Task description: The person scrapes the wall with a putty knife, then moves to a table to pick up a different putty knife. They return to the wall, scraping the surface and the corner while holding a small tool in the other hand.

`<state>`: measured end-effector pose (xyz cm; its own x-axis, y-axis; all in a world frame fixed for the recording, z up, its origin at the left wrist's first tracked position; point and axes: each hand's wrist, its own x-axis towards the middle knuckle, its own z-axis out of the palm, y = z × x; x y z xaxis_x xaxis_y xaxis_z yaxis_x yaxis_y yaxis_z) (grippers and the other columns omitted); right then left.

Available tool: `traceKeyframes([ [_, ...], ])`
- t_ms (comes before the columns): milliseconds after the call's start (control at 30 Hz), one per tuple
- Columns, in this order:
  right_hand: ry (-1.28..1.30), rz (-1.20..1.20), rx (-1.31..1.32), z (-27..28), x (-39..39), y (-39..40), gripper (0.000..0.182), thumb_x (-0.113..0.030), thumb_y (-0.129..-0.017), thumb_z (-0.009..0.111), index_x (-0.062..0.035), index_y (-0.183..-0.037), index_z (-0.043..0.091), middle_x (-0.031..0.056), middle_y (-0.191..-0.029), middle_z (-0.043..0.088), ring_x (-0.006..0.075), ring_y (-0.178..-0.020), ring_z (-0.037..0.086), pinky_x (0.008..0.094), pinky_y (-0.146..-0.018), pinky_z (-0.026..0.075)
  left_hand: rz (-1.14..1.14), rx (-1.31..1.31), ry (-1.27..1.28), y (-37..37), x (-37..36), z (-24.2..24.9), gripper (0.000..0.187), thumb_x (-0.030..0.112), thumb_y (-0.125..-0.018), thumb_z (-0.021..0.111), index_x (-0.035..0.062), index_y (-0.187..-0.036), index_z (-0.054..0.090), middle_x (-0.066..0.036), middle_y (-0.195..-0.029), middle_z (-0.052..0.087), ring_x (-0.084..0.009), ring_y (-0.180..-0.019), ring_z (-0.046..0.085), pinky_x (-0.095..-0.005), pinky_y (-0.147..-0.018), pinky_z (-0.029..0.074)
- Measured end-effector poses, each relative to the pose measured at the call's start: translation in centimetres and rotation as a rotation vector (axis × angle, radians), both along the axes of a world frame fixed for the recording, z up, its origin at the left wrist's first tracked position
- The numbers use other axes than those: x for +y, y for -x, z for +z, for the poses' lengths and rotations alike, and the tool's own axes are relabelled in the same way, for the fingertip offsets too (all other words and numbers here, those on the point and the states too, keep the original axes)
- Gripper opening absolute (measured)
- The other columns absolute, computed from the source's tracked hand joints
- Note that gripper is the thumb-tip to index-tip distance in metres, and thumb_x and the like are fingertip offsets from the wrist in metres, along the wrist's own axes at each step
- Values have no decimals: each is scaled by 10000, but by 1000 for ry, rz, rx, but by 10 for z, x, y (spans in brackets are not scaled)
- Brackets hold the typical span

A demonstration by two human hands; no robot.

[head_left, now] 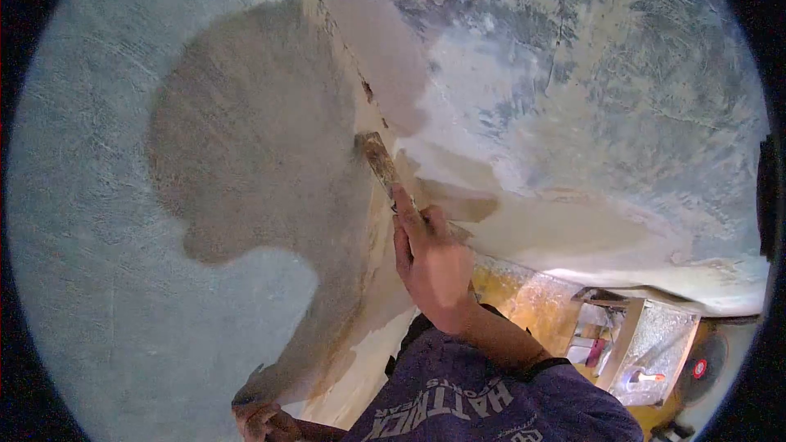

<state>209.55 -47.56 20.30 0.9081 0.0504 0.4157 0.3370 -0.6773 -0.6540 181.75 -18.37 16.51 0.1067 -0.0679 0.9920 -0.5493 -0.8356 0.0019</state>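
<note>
My right hand (438,266) is closed around a flat scraper (379,160) with a stained, worn blade. Its blade lies against the plastered surface beside a cracked seam (367,92), index finger stretched along the tool. Near the bottom left edge, my left hand (266,423) is curled close to the wall; what it holds, if anything, is hard to make out. Smooth brownish filler (381,266) runs down the corner below the blade.
Blotchy grey-blue plaster (90,221) spreads over the left, under a large shadow of a head and arm. Low on the right are a brown floor (524,299), a box-like frame (655,352) with an orange-handled tool (651,377), and a dark round object (706,364).
</note>
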Motion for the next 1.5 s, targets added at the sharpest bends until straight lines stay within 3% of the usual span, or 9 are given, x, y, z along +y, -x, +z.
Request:
traceKeyframes([
  [133,1,-1,7,-4,-3,0,496,-127,-903,660,-185,-1385,557,132,-871,608,328,-656,640,443,-558,516,-77,-56,-93,3,15,-2,230,201,-823,654,-28,-841,669,-190,-829,630,-347,-775,614,-460,-756,553],
  [200,-42,11,-12,-5,-5,-1,492,-119,-886,679,-185,-1364,583,131,-878,616,321,-653,637,432,-569,515,-6,-4,-55,6,6,0,231,202,-821,655,-29,-835,667,-190,-821,631,-346,-769,615,-461,-752,554],
  [400,-307,112,9,-18,-7,-18,448,-62,-851,710,-132,-1290,649,163,-851,616,315,-723,622,390,-658,503,50,54,-31,7,-2,5,234,204,-816,659,-31,-818,662,-192,-796,635,-345,-749,616,-465,-740,556],
  [600,-294,173,147,-9,-17,-23,478,-38,-860,690,-129,-1324,618,197,-846,611,358,-763,615,417,-717,503,68,71,-7,6,-6,6,238,205,-811,662,-33,-801,656,-193,-770,638,-344,-729,618,-468,-728,558],
  [900,-229,53,-10,-17,0,-26,478,-55,-879,664,-153,-1343,605,195,-835,620,378,-708,628,423,-637,513,-32,127,108,6,-10,7,246,208,-803,668,-36,-775,648,-195,-732,643,-342,-700,620,-473,-710,561],
  [1000,-147,26,-63,-22,4,-17,493,-61,-875,670,-172,-1351,602,189,-830,626,378,-698,628,430,-619,516,359,38,-55,-2,-18,14,222,170,-758,706,-43,-770,645,-187,-687,655,-338,-649,635,-455,-696,570],
  [1100,-150,5,28,-22,7,-17,507,-66,-874,673,-188,-1360,597,188,-838,628,372,-683,630,442,-613,516,-240,-198,-58,-19,7,0,173,102,-693,747,-24,-742,639,-167,-668,664,-325,-625,653,-460,-706,575],
  [1200,-184,0,29,-19,8,-22,520,-70,-878,667,-201,-1374,585,183,-844,627,360,-672,630,441,-599,517,295,129,-105,-16,-36,28,162,94,-704,751,-6,-712,624,-160,-663,659,-308,-615,658,-461,-673,570],
  [1500,-96,-4,19,-16,12,-16,549,-70,-899,637,-166,-1427,519,184,-841,607,388,-684,625,468,-592,522,213,76,-46,-19,-35,24,155,105,-732,728,-5,-708,621,-156,-644,653,-304,-606,652,-458,-661,563],
])
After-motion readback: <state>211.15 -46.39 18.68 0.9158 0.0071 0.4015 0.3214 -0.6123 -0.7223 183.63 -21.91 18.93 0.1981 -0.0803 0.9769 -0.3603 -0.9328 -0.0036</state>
